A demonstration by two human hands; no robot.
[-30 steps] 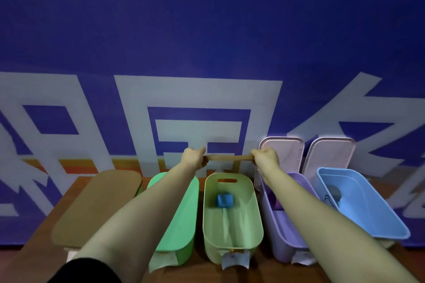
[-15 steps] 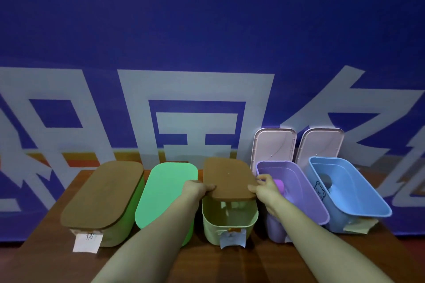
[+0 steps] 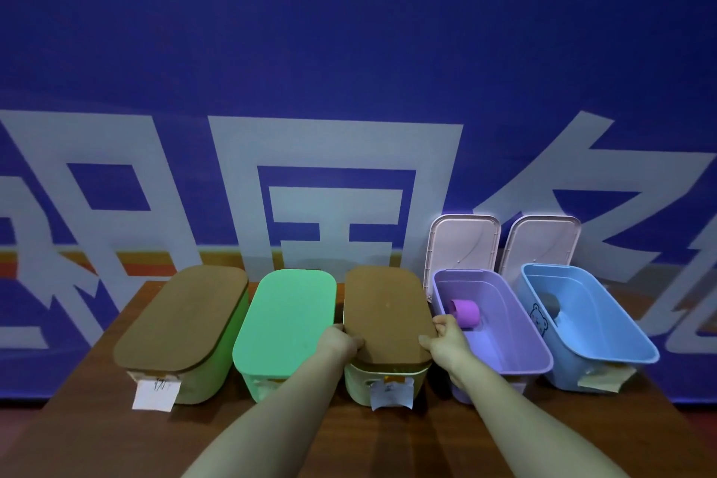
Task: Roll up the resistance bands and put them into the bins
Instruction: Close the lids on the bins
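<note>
On the dark wooden table [image 3: 116, 438], the person's left hand [image 3: 341, 341] and right hand [image 3: 446, 345] grip the near end of a brown round-cornered lid [image 3: 388, 307], fingers curled over its left and right edges. The lid lies flat on the pale yellow-green plastic bin [image 3: 384, 380], so the step in hand appears to be closing that bin.

Just to the right, an open lilac plastic bin [image 3: 516, 369] holds a rolled purple resistance band [image 3: 465, 312] toward its far end. Farther right, an open light-blue plastic bin [image 3: 620, 341] holds a dark grey roll [image 3: 549, 303]. A pale pink lid [image 3: 463, 244] leans upright behind the lilac bin.

The next move probably calls for pressing the brown lid home, letting go, then reaching far for the pink lid.
</note>
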